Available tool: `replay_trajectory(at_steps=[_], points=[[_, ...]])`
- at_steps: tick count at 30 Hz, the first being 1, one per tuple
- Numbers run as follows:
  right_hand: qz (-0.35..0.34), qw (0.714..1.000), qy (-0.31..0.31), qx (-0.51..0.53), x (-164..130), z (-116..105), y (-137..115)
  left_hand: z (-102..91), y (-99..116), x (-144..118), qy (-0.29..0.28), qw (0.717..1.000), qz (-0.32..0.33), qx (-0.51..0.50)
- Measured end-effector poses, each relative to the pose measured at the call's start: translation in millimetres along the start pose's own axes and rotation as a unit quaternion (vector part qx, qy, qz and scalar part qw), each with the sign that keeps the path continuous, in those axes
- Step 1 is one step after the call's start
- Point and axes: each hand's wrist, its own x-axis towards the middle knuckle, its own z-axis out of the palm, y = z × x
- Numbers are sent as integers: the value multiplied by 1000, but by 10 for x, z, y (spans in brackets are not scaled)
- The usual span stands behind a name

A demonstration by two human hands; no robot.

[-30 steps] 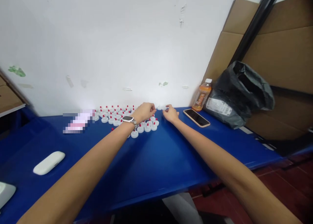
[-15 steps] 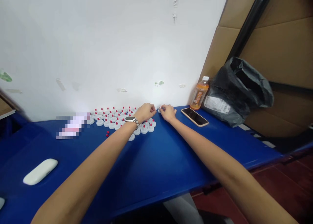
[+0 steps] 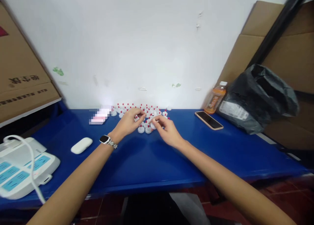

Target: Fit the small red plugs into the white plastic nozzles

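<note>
Several round white caps with small red tips [image 3: 141, 130] stand close together on the blue table [image 3: 152, 162] by the wall. Over their front part is my left hand [image 3: 131, 120], with a watch on its wrist; thumb and fingers are pinched together, and whatever is between them is too small to make out. Just to its right, my right hand [image 3: 168, 130] is closed on a white cap [image 3: 153, 124] held at the front of the group. My hands partly hide the caps behind them. One more white cap [image 3: 169, 108] lies apart at the back, near the wall.
A phone [image 3: 209, 120], an orange drink bottle [image 3: 216, 99] and a black plastic bag [image 3: 255, 97] are on the right. To the left are a white earbud case [image 3: 81, 145], a power strip [image 3: 26, 169] with a white cable, a blurred-out item [image 3: 101, 115] and a cardboard box [image 3: 22, 67].
The camera view has swung left, bringing the power strip and left box into sight. My right hand has moved from beside the wall to the front of the caps, now holding a cap.
</note>
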Motion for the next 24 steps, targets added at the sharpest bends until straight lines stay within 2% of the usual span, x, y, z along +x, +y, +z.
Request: replay_trajectory(at_steps=[2, 5, 8, 11, 14, 20, 24], points=[[23, 995, -48, 85, 17, 298, -5, -138, -185, -172, 22, 999, -26, 20], [54, 980, -118, 151, 86, 674, 72, -309, -471, -363, 25, 994, -111, 3], [69, 975, -145, 151, 147, 864, 146, -384, -654, -455, -11, 985, -173, -23], [57, 989, -110, 83, 181, 845, 216, -353, -709, -486, -65, 978, -190, -50], [49, 996, -72, 23, 215, 724, 308, -277, -691, -512, -91, 976, -196, -30], [58, 996, -66, -7, 331, 646, 416, -138, -589, -536, -78, 969, -217, 91], [46, 997, -61, -5, 348, 681, 384, -84, -564, -518, -81, 967, -230, 77]])
